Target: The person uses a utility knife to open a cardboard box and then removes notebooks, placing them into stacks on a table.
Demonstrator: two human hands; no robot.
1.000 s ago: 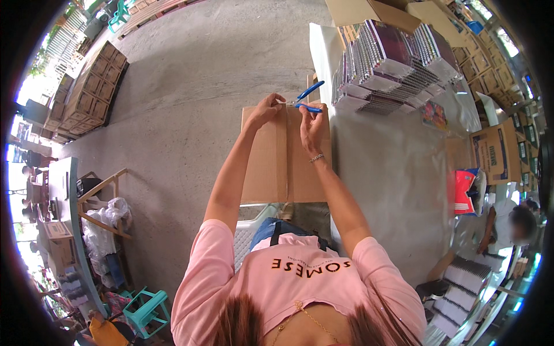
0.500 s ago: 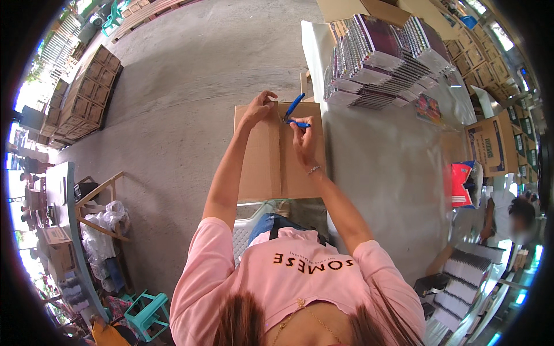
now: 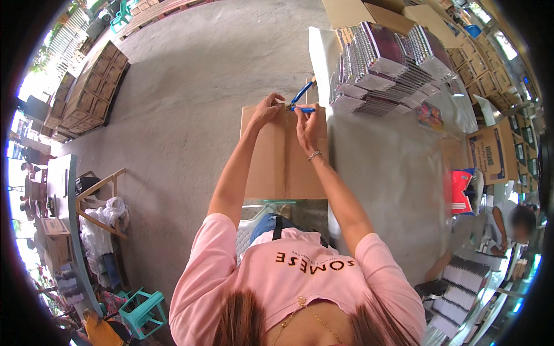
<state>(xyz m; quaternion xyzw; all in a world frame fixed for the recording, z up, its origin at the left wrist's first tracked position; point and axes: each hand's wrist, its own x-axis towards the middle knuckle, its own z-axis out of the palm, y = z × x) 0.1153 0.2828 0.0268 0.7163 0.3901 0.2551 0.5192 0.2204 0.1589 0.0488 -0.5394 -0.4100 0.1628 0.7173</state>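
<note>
A closed brown cardboard box (image 3: 264,167) stands before me, a lengthwise seam running down its top. At the far edge of this box, my left hand (image 3: 266,109) bends its fingers over the rim, left of the seam. My right hand (image 3: 306,122) grips one handle of blue-handled pliers (image 3: 302,92). Their handles are spread wide, the second one pointing up and away to the right. The metal jaws sit at the far end of the seam, close to my left fingertips; what lies between them is too small to make out.
Right of the box is a sheet-covered table (image 3: 381,167) bearing piled spiral-bound notebooks (image 3: 381,69). A red package (image 3: 463,191) lies at its right side, near another person (image 3: 499,222). Stacked cartons (image 3: 92,86) stand on the floor at far left; a green stool (image 3: 143,311) stands lower left.
Both hands and the pliers have shifted toward the far edge of the box. The pliers' jaws have come nearer to my left fingers. The whole view has shifted slightly.
</note>
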